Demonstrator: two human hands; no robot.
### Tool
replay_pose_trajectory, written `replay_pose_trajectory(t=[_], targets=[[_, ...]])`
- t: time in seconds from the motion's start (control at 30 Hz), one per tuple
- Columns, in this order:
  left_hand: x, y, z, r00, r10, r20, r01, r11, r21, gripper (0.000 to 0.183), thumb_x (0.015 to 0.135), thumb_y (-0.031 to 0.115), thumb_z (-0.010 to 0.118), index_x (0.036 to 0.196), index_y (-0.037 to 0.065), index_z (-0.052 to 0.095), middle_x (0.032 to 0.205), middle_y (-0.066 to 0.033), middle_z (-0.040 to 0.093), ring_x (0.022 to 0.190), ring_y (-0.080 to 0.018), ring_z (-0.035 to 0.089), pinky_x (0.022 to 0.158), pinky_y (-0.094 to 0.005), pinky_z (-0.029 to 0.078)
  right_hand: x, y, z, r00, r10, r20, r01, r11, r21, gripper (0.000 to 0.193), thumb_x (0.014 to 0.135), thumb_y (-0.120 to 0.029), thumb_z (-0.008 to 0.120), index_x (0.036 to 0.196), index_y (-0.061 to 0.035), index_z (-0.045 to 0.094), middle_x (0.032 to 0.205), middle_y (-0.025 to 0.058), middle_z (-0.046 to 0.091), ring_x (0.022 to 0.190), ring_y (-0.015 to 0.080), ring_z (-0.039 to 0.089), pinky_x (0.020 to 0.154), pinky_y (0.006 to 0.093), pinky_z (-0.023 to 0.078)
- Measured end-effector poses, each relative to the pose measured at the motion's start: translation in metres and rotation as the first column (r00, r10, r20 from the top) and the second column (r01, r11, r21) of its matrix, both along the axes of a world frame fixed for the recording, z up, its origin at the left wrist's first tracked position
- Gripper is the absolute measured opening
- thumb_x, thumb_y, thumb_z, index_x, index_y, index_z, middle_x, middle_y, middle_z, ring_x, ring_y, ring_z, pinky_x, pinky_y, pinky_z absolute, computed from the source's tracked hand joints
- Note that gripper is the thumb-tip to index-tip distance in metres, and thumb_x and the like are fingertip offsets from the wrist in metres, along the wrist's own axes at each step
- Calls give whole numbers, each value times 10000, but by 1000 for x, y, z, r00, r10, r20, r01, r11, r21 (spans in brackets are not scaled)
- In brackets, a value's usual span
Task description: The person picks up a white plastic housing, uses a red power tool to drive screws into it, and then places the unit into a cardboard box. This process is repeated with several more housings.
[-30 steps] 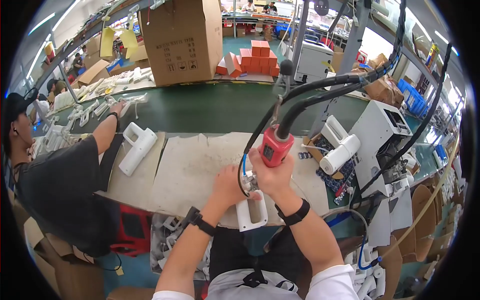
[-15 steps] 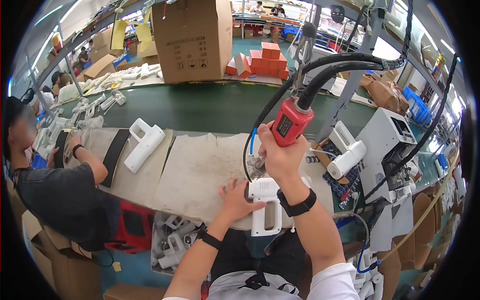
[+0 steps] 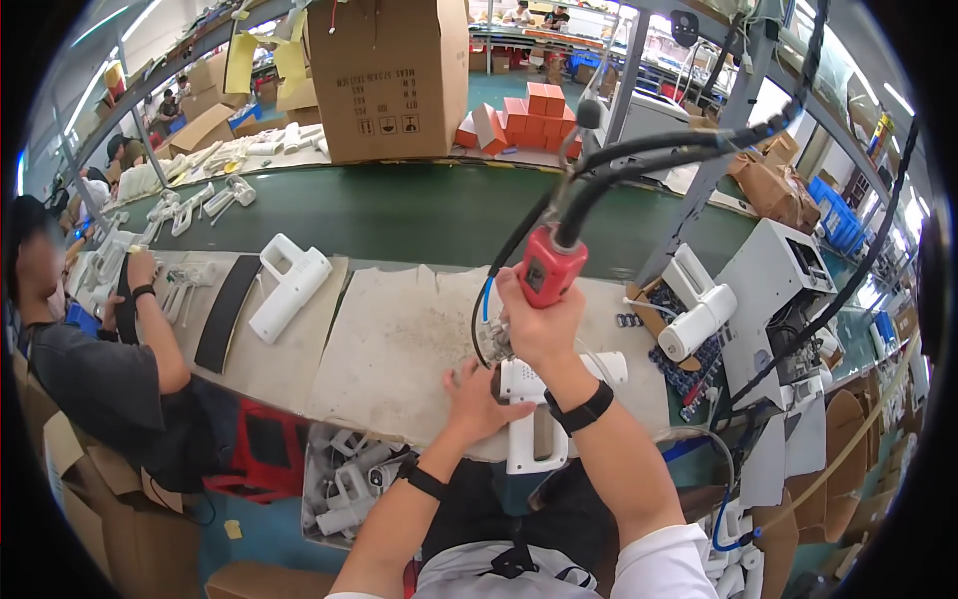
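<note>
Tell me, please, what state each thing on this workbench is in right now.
Red power screwdriver: gripped upright in right hand.
White plastic housing: steadied on the bench by left hand.
Second white housing: lying untouched.
Large cardboard box: standing with its flaps up.

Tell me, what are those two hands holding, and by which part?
Right hand grips the red driver around its body. Left hand steadies the white housing at its upper end.

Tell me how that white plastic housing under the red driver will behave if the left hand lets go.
The white housing looks like hollow moulded plastic, so probably stiff and light. It overhangs the bench edge, so it may tip off unless the left hand steadies it. The right hand pressing the red driver down could skid it sideways.
</note>
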State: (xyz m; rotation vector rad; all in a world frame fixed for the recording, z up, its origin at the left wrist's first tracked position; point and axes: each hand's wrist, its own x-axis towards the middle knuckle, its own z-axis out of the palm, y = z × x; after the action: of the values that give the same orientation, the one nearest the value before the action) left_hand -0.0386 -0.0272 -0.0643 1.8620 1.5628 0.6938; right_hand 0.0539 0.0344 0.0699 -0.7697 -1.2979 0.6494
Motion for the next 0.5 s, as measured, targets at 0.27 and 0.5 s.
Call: replay_pose_trajectory(t=[0.27,0.5], targets=[[6,6,-36,991,99,-93,-80,979,187,1037,615,633,738,1384,24,402,1256,-150,524,1300,-303,335,1058,-596,77,16,-51,63,995,19,-93,-19,1000,-2,94,839,-57,653,843,20,599,605,31,578,472,83,544,437,214,412],[4,4,-27,986,27,-165,-13,996,85,1059,613,719,687,1390,56,407,1331,-147,474,1347,-294,246,1072,-573,38,11,-41,41,999,10,-52,-15,996,-89,116,834,-93,670,795,-1,612,605,12,585,482,73,547,448,216,424]])
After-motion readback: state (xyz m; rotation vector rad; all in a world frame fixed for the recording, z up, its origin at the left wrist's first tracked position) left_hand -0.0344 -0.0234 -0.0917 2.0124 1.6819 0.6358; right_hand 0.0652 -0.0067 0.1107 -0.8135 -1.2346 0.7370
